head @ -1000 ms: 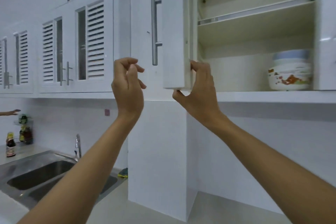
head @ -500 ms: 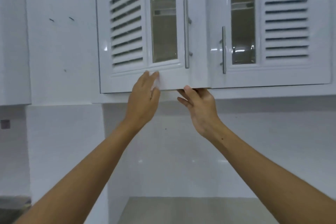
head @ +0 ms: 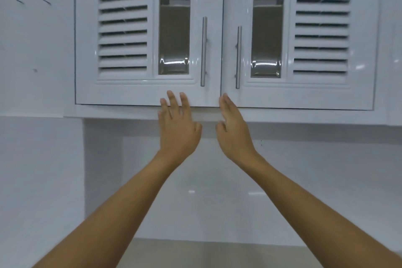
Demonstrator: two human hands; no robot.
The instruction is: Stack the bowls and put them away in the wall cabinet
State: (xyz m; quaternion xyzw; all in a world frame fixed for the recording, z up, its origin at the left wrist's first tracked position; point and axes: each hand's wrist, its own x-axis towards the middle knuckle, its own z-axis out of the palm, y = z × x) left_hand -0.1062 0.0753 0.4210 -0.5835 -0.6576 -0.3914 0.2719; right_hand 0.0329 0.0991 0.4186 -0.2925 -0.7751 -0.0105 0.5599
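Observation:
The white wall cabinet (head: 224, 113) fills the top of the head view, both louvred doors closed. The left door (head: 139, 91) and right door (head: 304, 93) each carry a vertical metal handle. My left hand (head: 177, 128) is raised with fingers spread, fingertips over the left door's bottom edge. My right hand (head: 233, 130) is open beside it, fingertips at the seam between the doors. Neither hand holds anything. The bowls are hidden behind the closed doors.
A white tiled wall (head: 239, 180) runs below the cabinet, and a strip of grey countertop (head: 217, 252) shows at the bottom between my forearms. A plain white panel (head: 37, 39) stands left of the cabinet.
The left cabinet door swung shut, hiding the stacked bowls on the shelf. Both hands came off the door's edge and now hover open at its bottom.

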